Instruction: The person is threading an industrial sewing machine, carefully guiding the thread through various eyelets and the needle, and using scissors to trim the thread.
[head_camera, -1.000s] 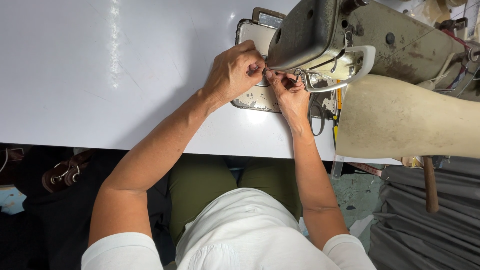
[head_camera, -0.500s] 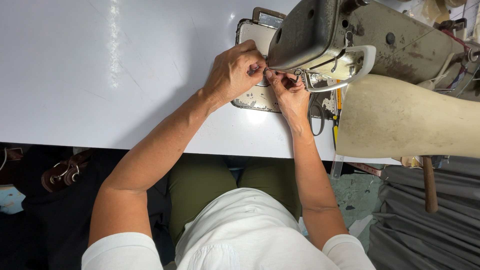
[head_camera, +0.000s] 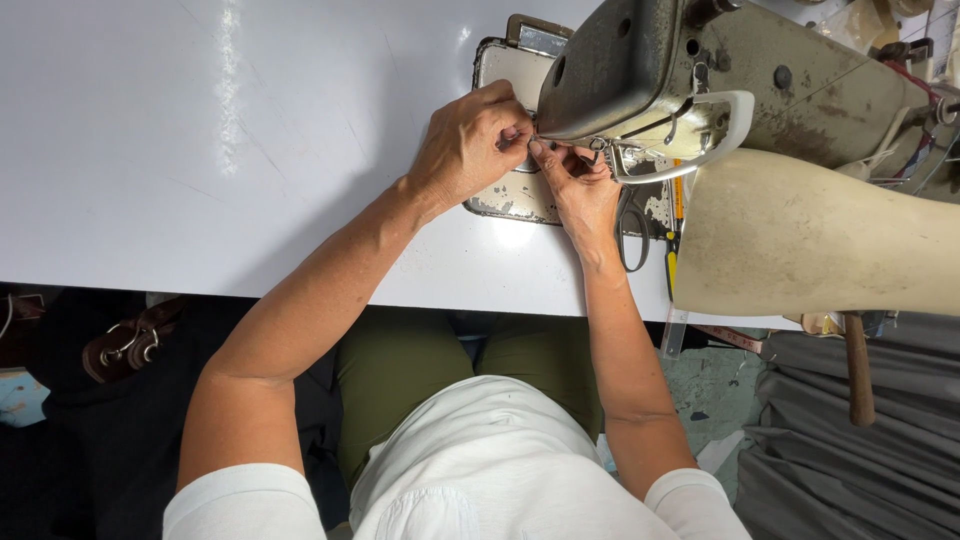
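An old cream and dark grey sewing machine (head_camera: 760, 90) stands at the right of a white table (head_camera: 200, 150). My left hand (head_camera: 470, 145) and my right hand (head_camera: 578, 185) meet under the machine's head, just beside the needle area, over the worn metal plate (head_camera: 505, 190). The fingertips of both hands are pinched together on something very small, likely a thread, which I cannot make out. The needle itself is hidden by the machine head and my fingers.
Scissors (head_camera: 632, 235) lie on the table right of my right hand, beside a yellow tool (head_camera: 672, 265). A brown strap with metal rings (head_camera: 130, 345) sits low left. Grey fabric (head_camera: 860, 450) and a wooden handle (head_camera: 858, 370) are at lower right.
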